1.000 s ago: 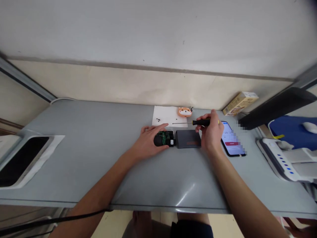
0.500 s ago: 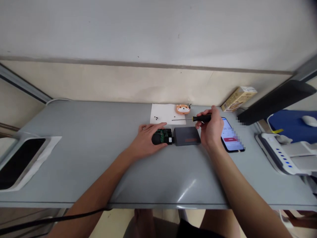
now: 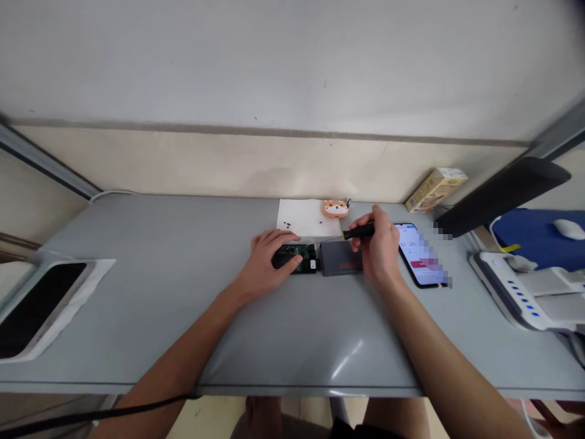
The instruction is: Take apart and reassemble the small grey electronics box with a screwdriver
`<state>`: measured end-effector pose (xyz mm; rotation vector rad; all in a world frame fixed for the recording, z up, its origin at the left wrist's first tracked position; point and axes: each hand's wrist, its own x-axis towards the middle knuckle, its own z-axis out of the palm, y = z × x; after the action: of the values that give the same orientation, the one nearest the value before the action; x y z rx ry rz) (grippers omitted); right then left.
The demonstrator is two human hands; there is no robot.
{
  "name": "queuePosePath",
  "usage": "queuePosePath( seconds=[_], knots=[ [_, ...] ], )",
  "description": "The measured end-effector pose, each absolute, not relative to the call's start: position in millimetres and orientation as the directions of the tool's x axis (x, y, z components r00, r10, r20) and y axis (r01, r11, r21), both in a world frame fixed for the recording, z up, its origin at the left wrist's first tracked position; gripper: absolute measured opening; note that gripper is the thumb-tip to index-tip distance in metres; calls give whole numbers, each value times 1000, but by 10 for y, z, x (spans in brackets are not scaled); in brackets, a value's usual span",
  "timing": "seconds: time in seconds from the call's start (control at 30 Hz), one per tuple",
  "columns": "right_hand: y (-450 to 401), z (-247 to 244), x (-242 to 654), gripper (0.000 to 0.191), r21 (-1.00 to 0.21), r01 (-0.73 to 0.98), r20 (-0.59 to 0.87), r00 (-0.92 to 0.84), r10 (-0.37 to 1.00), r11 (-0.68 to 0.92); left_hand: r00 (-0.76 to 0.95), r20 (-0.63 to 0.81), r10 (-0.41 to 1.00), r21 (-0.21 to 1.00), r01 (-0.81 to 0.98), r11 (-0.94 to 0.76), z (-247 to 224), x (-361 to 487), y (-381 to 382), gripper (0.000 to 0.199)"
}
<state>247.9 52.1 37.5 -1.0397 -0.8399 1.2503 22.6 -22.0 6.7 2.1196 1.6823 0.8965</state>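
My left hand (image 3: pixel 265 263) holds a green circuit board (image 3: pixel 302 250) with black parts, thumb across its top and fingers along the far edge. In my right hand (image 3: pixel 380 249) is a screwdriver (image 3: pixel 359 232) with a black and yellow handle. Its thin shaft points left, the tip close to the far right part of the board; whether it touches I cannot tell. Against the board's right end lies a dark grey case (image 3: pixel 340 259) with reddish marks, partly covered by my right hand. Several tiny dark screws (image 3: pixel 287 225) rest on a white paper sheet (image 3: pixel 304 213) behind.
An orange animal-face case (image 3: pixel 335 208) sits on the paper's right end. To the right are a lit phone (image 3: pixel 420 256), a yellow carton (image 3: pixel 436 190), a long black object (image 3: pixel 503 195) and a white power strip (image 3: pixel 507 292). A dark-screened device (image 3: pixel 41 308) lies far left.
The screwdriver has come left and down, its tip moving from over the paper to the circuit board. My left thumb has shifted from the board's near edge onto its top. The view has tilted slightly.
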Motion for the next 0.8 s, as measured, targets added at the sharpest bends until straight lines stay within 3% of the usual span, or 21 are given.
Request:
queuePosePath(
  seconds=[0.2, 0.8],
  knots=[
    [421, 394, 2408, 45, -952, -304, -68, 78, 995, -41, 116, 338, 934, 560, 773, -299, 70, 206, -216, 13],
    [397, 334, 2365, 50, -970, -227, -99, 60, 993, -83, 91, 339, 936, 621, 726, -295, 60, 202, -174, 7]
  ],
)
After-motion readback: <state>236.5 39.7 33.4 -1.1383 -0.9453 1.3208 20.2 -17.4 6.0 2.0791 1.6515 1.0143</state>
